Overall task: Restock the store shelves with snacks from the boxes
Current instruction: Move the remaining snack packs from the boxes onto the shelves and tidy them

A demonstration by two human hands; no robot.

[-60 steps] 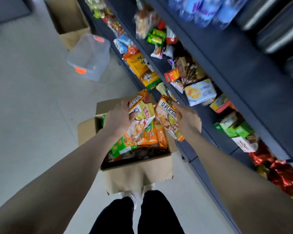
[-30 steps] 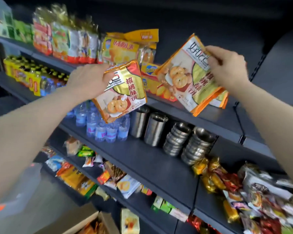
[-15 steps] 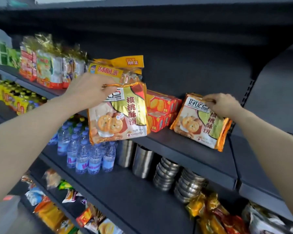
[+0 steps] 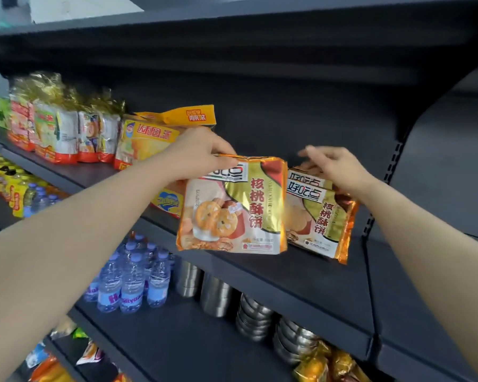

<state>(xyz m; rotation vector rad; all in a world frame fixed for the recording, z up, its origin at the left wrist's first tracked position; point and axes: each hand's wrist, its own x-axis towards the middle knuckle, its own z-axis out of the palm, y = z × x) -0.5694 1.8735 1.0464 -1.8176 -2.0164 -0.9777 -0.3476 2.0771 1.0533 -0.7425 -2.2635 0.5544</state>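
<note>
The left hand [image 4: 202, 153] pinches the top seam of a cookie pack [image 4: 232, 208], its bottom edge at the shelf [image 4: 301, 274] front. The right hand [image 4: 340, 172], fingers loosely spread, rests on shelved packs [image 4: 320, 216] at 3 o'clock. Best to stand the held pack upright, flush against them, before letting go

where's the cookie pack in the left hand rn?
Head view, centre: cookie pack pinched by the left hand, just left of the shelved pack.

Left hand [image 4: 202, 153] pinching – right hand [image 4: 335, 168] loose, fingers spread
</note>
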